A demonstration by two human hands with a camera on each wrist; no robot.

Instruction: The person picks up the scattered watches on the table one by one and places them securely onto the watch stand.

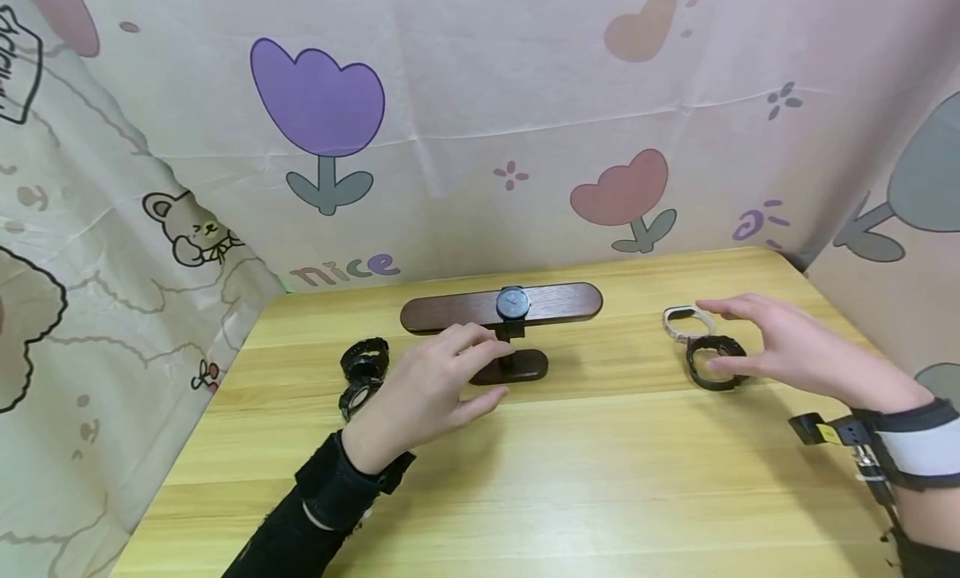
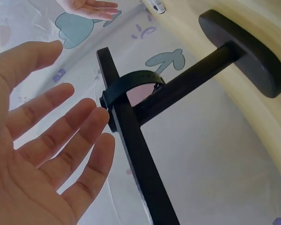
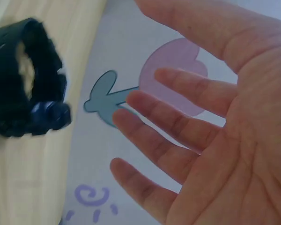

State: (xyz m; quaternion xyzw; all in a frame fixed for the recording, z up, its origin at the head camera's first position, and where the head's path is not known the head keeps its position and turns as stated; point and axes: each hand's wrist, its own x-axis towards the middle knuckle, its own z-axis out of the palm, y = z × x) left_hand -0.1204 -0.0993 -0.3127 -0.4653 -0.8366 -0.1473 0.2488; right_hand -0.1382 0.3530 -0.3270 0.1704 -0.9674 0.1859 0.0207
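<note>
Only one readable word here, and it's on the backdrop
The printed cloth (image 1: pixel 465 103) behind the table has "nice" (image 1: pixel 352 269) in pastel letters, low down just under the purple tulip (image 1: pixel 318 95); the dark lettering at the top left edge is cut off and can't be made out

- table (image 1: pixel 600 478): light wood, smooth, pretty matt grain
- watch stand (image 1: pixel 555 302): dark wood, slight satin sheen
- backdrop (image 1: pixel 465 103): thin printed cloth, creased
- black watch (image 1: pixel 716 362): matt band, looks like plastic
</note>
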